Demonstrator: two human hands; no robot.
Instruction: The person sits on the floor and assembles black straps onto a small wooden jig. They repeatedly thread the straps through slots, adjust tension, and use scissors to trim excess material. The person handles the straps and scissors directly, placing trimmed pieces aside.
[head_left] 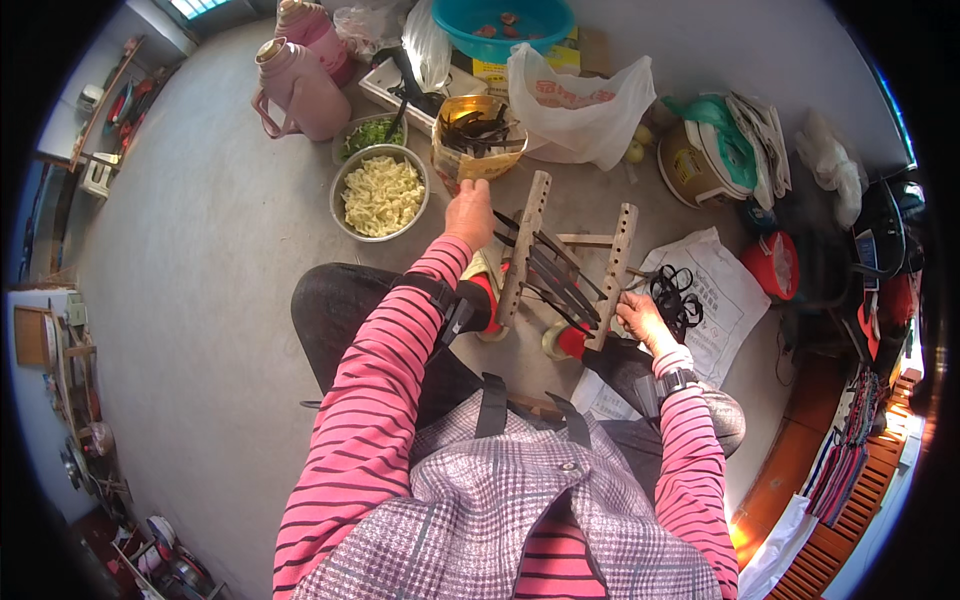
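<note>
Between my knees stands a wooden frame [527,248] with two upright bars, each pierced by a row of holes. Several dark flat strips [562,282] stretch between the bars. My left hand [468,213] is closed, left of the frame and just in front of a box [478,165] that holds more dark strips. Dark strip ends lie beside that hand, but what its fingers grip is hidden. At the outer side of the right bar, my right hand [642,316] is closed with its fingertips against the wood. Whatever it pinches is too small to make out.
Loops of black strip [676,300] lie on a white sack [715,290] at right. Beyond my left hand stand a bowl of pale yellow pieces [383,196], a bowl of chopped greens [370,134], pink flasks [305,90], a white plastic bag [580,105] and a blue basin [503,30].
</note>
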